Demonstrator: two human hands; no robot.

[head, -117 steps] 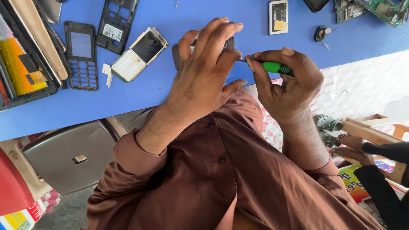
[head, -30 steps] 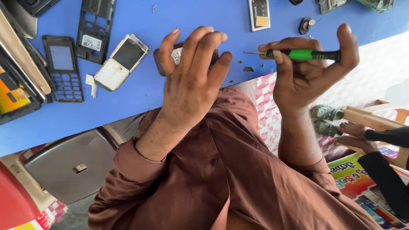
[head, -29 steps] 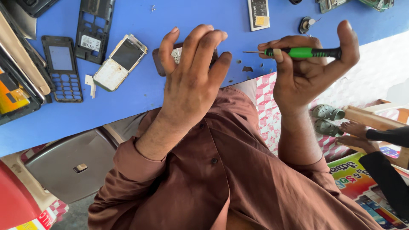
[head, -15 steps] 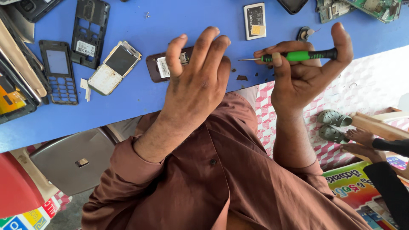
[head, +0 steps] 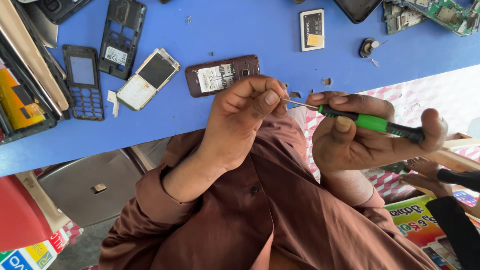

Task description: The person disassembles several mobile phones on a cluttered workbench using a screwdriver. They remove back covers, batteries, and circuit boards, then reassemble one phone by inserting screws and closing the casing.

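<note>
Above the smooth blue bench (head: pixel 240 30), the right hand (head: pixel 360 140) clamps a green-handled screwdriver (head: pixel 370 122); at 9 o'clock, the left hand (head: pixel 240 120) pinches its thin metal tip.

Green plastic screwdriver (head: pixel 372 122), metal shaft

The right hand (head: pixel 360 135) is holding a green-handled screwdriver (head: pixel 370 121) level, its metal tip meeting the pinched fingertips (head: pixel 272 96) of the left hand (head: pixel 245 120), just in front of an open brown phone (head: pixel 222 75) lying on the blue counter (head: pixel 240 30).
</note>
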